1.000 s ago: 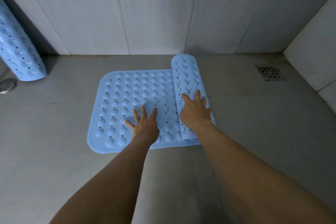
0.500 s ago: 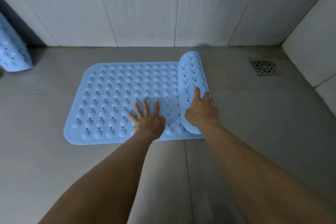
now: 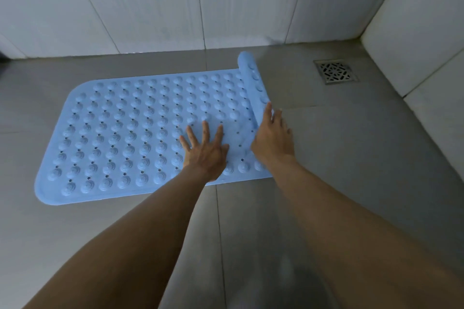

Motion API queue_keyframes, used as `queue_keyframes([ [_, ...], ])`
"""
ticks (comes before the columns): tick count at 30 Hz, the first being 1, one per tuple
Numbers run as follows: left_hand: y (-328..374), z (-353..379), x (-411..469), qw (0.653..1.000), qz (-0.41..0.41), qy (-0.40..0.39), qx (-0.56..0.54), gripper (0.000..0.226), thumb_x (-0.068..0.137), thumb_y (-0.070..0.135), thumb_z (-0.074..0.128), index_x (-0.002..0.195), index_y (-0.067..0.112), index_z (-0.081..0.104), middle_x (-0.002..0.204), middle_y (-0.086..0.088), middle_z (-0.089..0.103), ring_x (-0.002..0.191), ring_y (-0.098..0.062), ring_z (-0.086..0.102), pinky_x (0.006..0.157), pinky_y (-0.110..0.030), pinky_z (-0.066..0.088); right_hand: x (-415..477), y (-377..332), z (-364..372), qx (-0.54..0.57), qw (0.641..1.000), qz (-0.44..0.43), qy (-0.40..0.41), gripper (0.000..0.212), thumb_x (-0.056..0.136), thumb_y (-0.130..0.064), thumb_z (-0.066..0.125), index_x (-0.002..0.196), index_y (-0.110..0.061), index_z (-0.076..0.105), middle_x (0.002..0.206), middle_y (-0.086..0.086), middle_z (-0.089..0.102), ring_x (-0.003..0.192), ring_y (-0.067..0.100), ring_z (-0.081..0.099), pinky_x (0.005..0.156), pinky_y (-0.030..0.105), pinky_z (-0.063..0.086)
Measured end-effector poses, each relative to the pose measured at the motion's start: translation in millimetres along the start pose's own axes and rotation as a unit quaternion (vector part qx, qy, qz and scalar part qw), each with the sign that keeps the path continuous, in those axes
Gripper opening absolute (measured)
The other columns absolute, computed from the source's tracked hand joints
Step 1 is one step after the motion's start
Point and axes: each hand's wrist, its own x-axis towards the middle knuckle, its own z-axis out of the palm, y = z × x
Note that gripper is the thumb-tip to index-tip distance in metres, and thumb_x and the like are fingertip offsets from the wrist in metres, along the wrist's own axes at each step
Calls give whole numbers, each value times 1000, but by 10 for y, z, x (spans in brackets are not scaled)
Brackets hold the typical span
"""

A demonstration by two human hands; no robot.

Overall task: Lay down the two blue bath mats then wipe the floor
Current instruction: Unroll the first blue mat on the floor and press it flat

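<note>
Your left hand [image 3: 204, 152] is flat and fully open, palm down on the mat [image 3: 138, 133], with the fingers spread and pointing away from you toward the wall [image 3: 150, 7]. It sits on the near-right part of the flat section, just left of the roll [image 3: 253, 83].

Your right hand [image 3: 272, 138] is open too. The fingers are straight and close together, laid along the near end of the roll with the tips pointing up and away. It's pressing on it, not gripping. I can't see the thumb.

Both arms reach out in front of you, forearms bare and angling in toward each other, so the hands end up side by side but not touching.

The mat lies on the grey floor [image 3: 351, 158] with its long axis running left to right, roughly parallel to the back wall. Most of it is flat, bumps facing up. Only the right end is curled into a thin roll, which runs from your right hand toward the wall. The drain [image 3: 335, 71] is off to the right of the roll, apart from it.
</note>
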Motion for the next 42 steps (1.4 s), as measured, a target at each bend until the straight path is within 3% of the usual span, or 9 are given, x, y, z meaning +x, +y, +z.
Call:
queue_keyframes([
  [3, 106, 82, 12, 1000, -24, 11, -1, 72, 100, 62, 13, 158, 26, -9, 165, -14, -19, 144, -54, -20, 113, -72, -6, 51, 201, -115, 19, 999, -19, 19, 95, 90, -1, 57, 158, -21, -7, 162, 27, 5, 142, 40, 30, 108, 47, 41],
  [6, 184, 93, 45, 999, -44, 32, -6, 75, 98, 65, 16, 158, 23, 1, 166, -14, -13, 145, -53, -17, 112, -73, -7, 85, 388, -169, -5, 998, -43, 44, 97, 91, 4, 55, 158, -29, -6, 165, 19, -2, 120, 36, 50, 83, 40, 53],
  [8, 237, 68, 80, 997, -58, 43, -14, 74, 98, 66, 17, 157, 22, 9, 166, -14, -10, 146, -54, -14, 112, -74, -5, 94, 505, -167, -44, 997, -55, 23, 77, 97, -19, 57, 158, -29, 12, 166, 10, -9, 121, 35, 46, 84, 42, 51],
  [11, 267, 88, 103, 997, -59, 40, -3, 74, 96, 69, 14, 158, 29, 4, 166, -12, -12, 145, -56, -15, 111, -75, -5, 116, 701, -142, -118, 992, -25, -28, 56, 96, -58, 46, 140, -24, 48, 165, 1, -18, 146, 38, 16, 113, 61, 25],
  [15, 233, 144, 100, 998, -52, 41, 23, 75, 91, 75, 5, 157, 40, -9, 166, -7, -17, 146, -51, -19, 110, -76, -8, 113, 820, -102, -198, 979, -20, -38, 73, 94, -73, 23, 152, -29, 31, 166, 7, -15, 150, 38, -15, 111, 71, -9],
  [18, 213, 171, 101, 997, -50, 47, 28, 74, 90, 76, 3, 155, 43, -12, 166, -4, -17, 147, -46, -21, 109, -76, -9, 103, 824, -10, -107, 991, -12, -82, 74, 98, -66, 22, 158, -24, 11, 166, 17, -4, 152, 35, -7, 118, 64, -3],
  [22, 184, 206, 118, 998, -48, 40, 25, 73, 91, 76, 2, 154, 43, -16, 165, -3, -21, 148, -43, -22, 111, -74, -8, 73, 838, 20, -29, 991, -6, -132, 83, 94, -73, 27, 158, -33, -6, 163, 22, -16, 151, 35, -15, 122, 51, -4],
  [36, 138, 149, 67, 999, -31, 14, 14, 73, 92, 76, 3, 154, 43, -18, 164, -2, -24, 147, -42, -24, 112, -72, -9, 13, 791, -101, -41, 986, -3, -161, 98, 86, -78, 41, 158, -32, -7, 164, 19, -15, 151, 37, -11, 122, 54, 3],
  [42, 38, 143, 3, 999, -32, 35, 1, 76, 93, 73, 4, 156, 36, -17, 164, -6, -23, 151, -31, -20, 119, -62, -5, 20, 714, -49, -77, 986, -4, -151, 98, 85, -83, 32, 157, -31, -8, 164, 16, -16, 151, 39, -10, 119, 61, 2],
])
